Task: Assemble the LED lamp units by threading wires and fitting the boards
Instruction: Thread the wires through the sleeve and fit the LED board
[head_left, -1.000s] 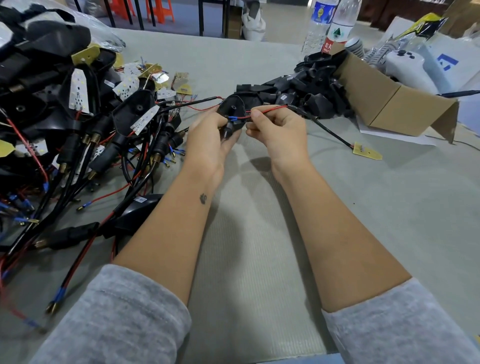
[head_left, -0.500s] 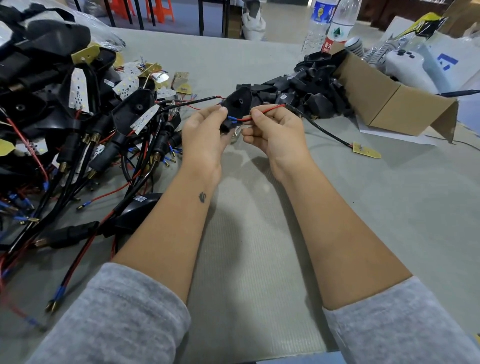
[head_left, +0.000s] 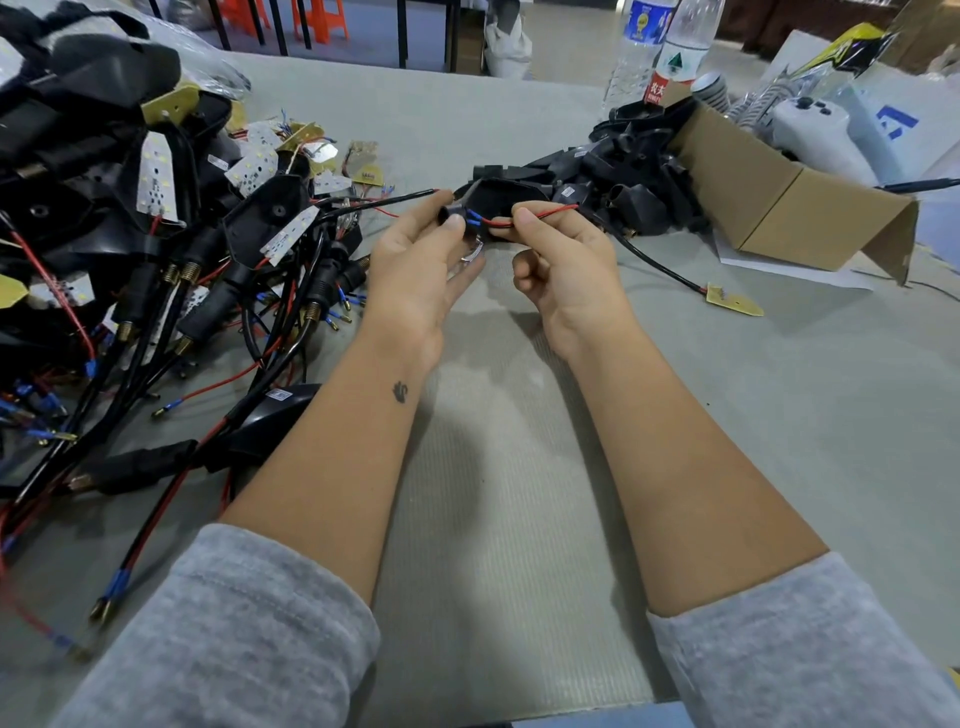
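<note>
My left hand (head_left: 415, 270) holds a black lamp housing (head_left: 498, 200) by its neck, lifted above the grey table. My right hand (head_left: 563, 260) pinches a red wire (head_left: 540, 213) with blue-sleeved ends right at the housing's opening. The wire runs into a black cable (head_left: 644, 257) that ends at a small yellow LED board (head_left: 733, 300) lying on the table to the right.
A big heap of assembled lamp units and cables (head_left: 130, 234) fills the left side. Loose black housings (head_left: 623, 176) pile against a tipped cardboard box (head_left: 789, 208) at the back right. Two water bottles (head_left: 660, 47) stand behind it.
The housing has been raised and turned in my left hand. My right hand has brought the wire ends up to its opening.
</note>
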